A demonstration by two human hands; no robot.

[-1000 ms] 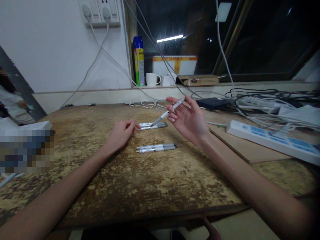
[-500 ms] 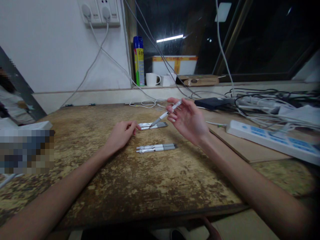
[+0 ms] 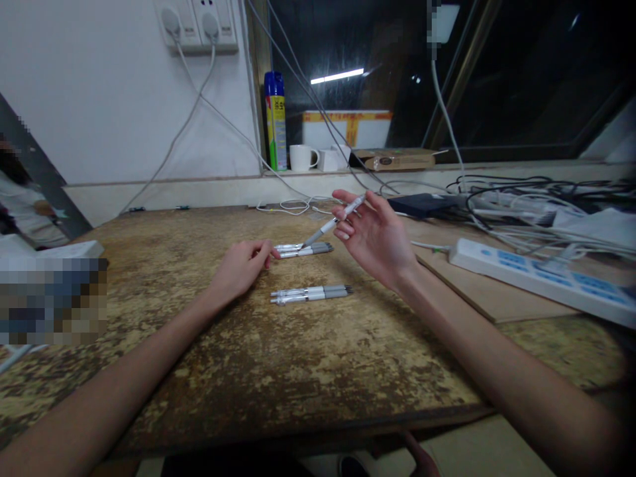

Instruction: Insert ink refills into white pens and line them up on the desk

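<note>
Pen (image 3: 334,222) in right hand (image 3: 372,242); Chinese-lettered spray can (image 3: 276,122) behind

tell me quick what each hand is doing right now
left hand: curled on the table, fingers at the end of the far pens; grip cannot be told
right hand: closed on a pen, tip angled down

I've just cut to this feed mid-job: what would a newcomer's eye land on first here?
The right hand, raised at the middle of the view, holds a grey-and-white pen slanting tip-down. The left hand lies on the worn table, fingertips at the end of a pair of pens, with a second pair nearer. A white power strip and tangled cables sit at right.
</note>
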